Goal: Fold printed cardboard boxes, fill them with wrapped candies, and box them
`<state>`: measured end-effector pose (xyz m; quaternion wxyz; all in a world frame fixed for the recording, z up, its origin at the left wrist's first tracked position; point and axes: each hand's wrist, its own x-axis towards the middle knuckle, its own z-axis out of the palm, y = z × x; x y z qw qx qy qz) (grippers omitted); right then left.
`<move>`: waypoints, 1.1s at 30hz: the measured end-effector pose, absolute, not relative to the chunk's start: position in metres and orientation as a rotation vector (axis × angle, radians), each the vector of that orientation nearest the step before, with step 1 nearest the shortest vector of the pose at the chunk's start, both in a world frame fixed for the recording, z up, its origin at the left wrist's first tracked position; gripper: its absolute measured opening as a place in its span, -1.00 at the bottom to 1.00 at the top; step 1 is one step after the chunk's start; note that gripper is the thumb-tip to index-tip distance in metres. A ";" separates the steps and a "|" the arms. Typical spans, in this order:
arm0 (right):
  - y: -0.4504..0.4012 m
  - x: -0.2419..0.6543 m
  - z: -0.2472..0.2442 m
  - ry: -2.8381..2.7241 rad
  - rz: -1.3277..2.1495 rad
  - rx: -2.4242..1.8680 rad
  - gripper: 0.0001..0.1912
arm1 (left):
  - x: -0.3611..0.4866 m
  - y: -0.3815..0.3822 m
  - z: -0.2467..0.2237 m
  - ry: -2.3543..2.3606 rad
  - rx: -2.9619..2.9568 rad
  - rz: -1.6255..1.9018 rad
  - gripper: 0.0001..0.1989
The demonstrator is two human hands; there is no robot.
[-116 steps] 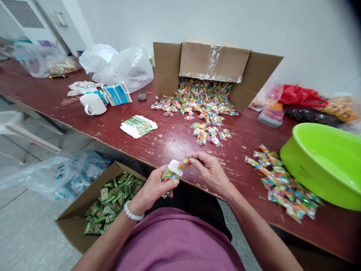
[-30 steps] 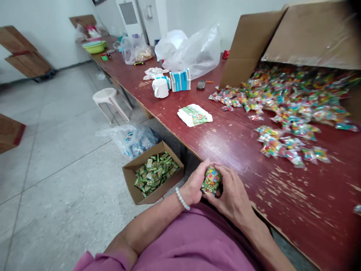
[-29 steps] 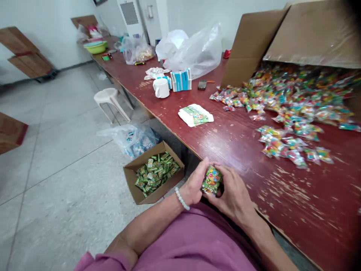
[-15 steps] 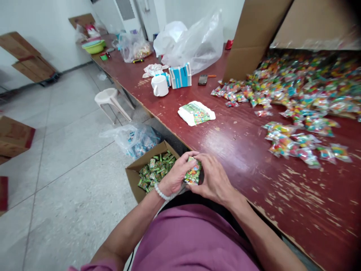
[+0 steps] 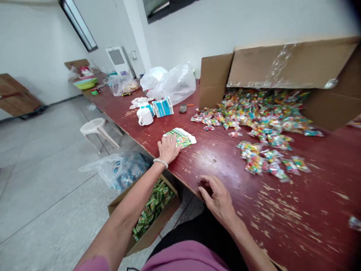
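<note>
My left hand [image 5: 168,149], with a beaded bracelet at the wrist, reaches over the table edge. Its fingers lie on the left end of the flat green-and-white printed cartons [image 5: 186,140], covering part of them; no grip shows. Near the front edge, my right hand [image 5: 216,195] hovers with curled but parted fingers and nothing in it. Below my left forearm stands a cardboard box [image 5: 158,235] holding many small green packets [image 5: 156,201]. Small clear bags of colourful candy [image 5: 258,160] are loosely grouped to the right of the cartons.
A large cardboard box [image 5: 262,67] lies open on the red table [image 5: 208,162], candy bags spilling out. A white mug [image 5: 145,116], blue-white carton [image 5: 163,107], phone [image 5: 183,108] and plastic bags [image 5: 175,82] stand farther back. A stool [image 5: 97,128] and bag of blue packets [image 5: 126,175] are left.
The small green box both hands held is out of them. My left hand has moved forward onto the flat cartons; my right hand has come away, over the table edge. The view has tilted up.
</note>
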<state>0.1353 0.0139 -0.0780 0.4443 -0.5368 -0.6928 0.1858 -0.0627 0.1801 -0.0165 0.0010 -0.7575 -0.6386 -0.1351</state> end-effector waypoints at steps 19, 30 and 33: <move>0.018 0.136 -0.074 -1.552 0.587 -1.313 -0.75 | -0.060 0.171 -0.017 -2.523 -2.367 -1.418 -0.63; 0.016 0.142 -0.062 -1.069 0.533 -1.385 -0.47 | -0.037 0.069 -0.024 -2.406 -2.783 -1.858 -0.65; 0.013 0.145 -0.051 -1.210 0.445 -1.377 -0.64 | -0.030 0.046 -0.021 -2.263 -2.921 -1.812 -0.70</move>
